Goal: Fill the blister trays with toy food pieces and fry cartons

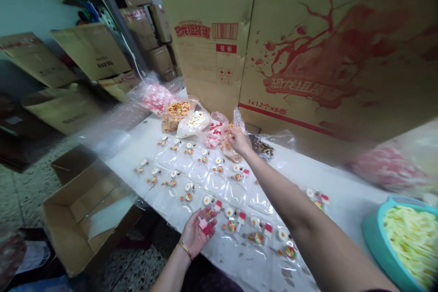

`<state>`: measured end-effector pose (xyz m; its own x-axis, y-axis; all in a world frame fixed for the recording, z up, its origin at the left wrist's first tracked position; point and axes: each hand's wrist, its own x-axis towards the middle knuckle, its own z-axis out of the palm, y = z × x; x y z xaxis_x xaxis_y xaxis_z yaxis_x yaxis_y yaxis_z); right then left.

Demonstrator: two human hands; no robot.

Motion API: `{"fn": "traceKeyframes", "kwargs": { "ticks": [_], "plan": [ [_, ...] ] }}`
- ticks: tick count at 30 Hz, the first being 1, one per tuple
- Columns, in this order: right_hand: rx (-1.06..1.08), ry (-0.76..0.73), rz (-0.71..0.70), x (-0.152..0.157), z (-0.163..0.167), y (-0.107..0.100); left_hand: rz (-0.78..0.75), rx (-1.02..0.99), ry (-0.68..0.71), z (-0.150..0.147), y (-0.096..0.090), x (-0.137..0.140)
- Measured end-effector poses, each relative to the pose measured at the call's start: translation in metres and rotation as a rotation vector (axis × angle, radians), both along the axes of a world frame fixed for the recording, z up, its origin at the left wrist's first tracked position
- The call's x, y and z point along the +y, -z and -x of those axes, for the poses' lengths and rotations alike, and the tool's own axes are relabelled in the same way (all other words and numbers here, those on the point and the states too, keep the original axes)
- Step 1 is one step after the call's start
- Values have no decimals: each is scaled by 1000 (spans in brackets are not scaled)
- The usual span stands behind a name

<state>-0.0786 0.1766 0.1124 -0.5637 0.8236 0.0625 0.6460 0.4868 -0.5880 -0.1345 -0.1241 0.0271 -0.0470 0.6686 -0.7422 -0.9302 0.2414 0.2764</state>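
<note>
My left hand [198,233] is palm up over the front of the table, fingers loosely curled round a few small pink and red popsicle-shaped pieces [204,225]. My right hand [238,140] stretches across to a clear bag of orange pieces [230,150] at the back. Its fingers look drawn together at the bag's mouth and are partly hidden, so what they hold cannot be made out. Between the hands lie rows of clear plastic trays [216,182] bearing small toy food pieces, among them a fried egg [229,211] and a red popsicle [241,217].
Along the back stand bags of white pieces [195,119], red-and-white pieces [215,131] and dark brown pieces [263,147]. Behind them rises a large printed carton [212,61]. A turquoise basin [375,228] of pale yellow pieces sits right. An open cardboard box [65,219] lies left of the table.
</note>
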Motion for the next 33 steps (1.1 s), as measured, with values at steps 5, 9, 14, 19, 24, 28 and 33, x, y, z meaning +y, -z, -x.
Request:
{"fn": "traceKeyframes", "kwargs": {
  "ticks": [5, 9, 14, 19, 24, 28, 33],
  "plan": [
    [9, -135, 29, -38, 24, 9, -124, -30, 73, 45, -5, 21],
    [-37, -410, 222, -144, 39, 49, -160, -46, 212, 86, -7, 39],
    [149, -63, 363, -221, 67, 81, -99, -4, 370, 135, 1, 42],
    [60, 224, 280, -199, 28, 101, 44, 58, 427, 176, 21, 28],
    [-14, 561, 113, -136, -23, 121, 111, 111, 426, 188, 29, 13],
    [-116, 467, -35, -91, -3, 136, 153, 145, 357, 188, 27, 2],
    [-441, 296, -80, -78, 30, 154, 204, 194, 266, 185, 28, -6]
  ]
}}
